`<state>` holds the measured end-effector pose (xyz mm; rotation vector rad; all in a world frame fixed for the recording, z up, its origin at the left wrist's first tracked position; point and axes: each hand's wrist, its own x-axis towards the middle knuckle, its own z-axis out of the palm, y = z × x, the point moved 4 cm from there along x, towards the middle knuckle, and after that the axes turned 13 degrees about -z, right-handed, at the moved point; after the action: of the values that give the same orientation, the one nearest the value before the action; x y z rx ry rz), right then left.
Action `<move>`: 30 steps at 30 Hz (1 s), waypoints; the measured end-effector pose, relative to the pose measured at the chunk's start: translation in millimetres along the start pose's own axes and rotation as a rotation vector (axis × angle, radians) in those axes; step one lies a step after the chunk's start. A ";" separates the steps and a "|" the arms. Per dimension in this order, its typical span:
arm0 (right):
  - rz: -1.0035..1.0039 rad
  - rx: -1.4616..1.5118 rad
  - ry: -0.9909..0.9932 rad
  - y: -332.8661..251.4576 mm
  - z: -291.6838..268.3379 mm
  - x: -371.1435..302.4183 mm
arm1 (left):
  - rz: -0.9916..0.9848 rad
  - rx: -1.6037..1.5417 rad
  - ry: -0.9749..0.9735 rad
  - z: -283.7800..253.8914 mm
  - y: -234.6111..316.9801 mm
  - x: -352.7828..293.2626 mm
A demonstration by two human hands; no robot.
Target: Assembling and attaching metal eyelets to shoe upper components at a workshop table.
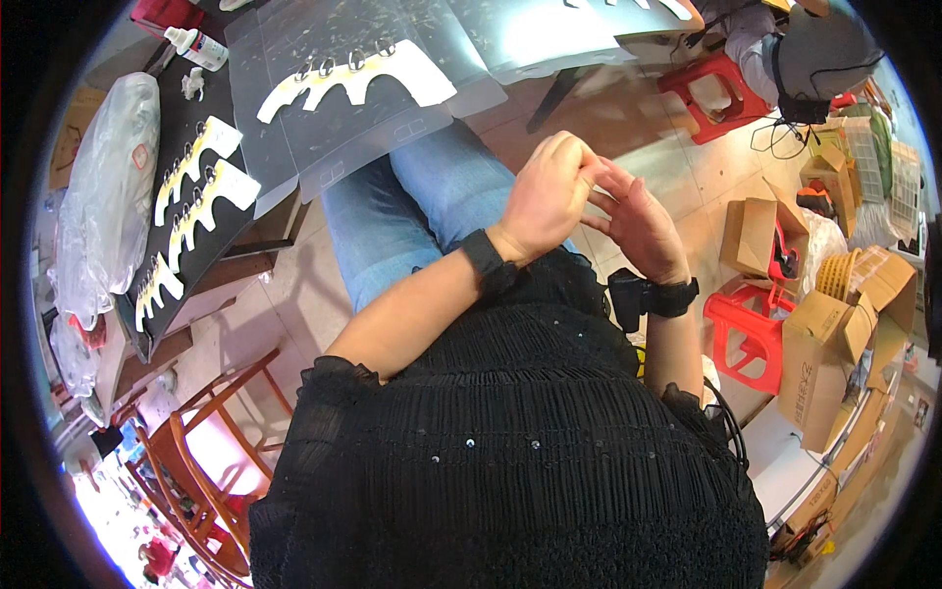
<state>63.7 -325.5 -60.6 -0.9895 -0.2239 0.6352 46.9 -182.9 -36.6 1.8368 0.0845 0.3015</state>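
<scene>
My two hands meet in front of my body, above the floor to the right of my knees. My left hand (551, 196) is closed, its fingers curled in against the fingertips of my right hand (643, 228). Anything small between them is hidden. The fingers of my right hand are stretched out and somewhat apart, palm partly showing. Beyond them, on a dark table with a clear sheet (343, 137), lies a white scalloped card (422, 80) with several metal rings (356, 61) standing along its edge. Neither hand touches it.
On the dark side table (218, 236) at left lie more scalloped cards (211, 201) with rings, a white bottle (196, 47) and a large plastic bag (113, 187). Red stools (751, 334) and cardboard boxes (819, 363) stand at right. Another person (824, 59) sits at far right. A wooden chair (201, 432) stands lower left.
</scene>
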 end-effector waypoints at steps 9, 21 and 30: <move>-0.243 -0.023 0.252 -3.9 -5.6 2.8 | -0.961 -0.967 -0.261 14.6 -67.4 -7.4; -0.416 -0.772 0.340 8.4 9.3 26.2 | -0.996 -1.270 -0.412 15.6 -56.7 -7.0; -0.099 -0.139 0.410 34.2 -14.7 31.1 | -0.923 -1.399 -0.511 10.9 -46.6 -12.5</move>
<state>81.7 -304.3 -100.3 -1.2115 0.0463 0.3184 42.1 -182.5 -85.8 0.3176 0.2671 -0.6420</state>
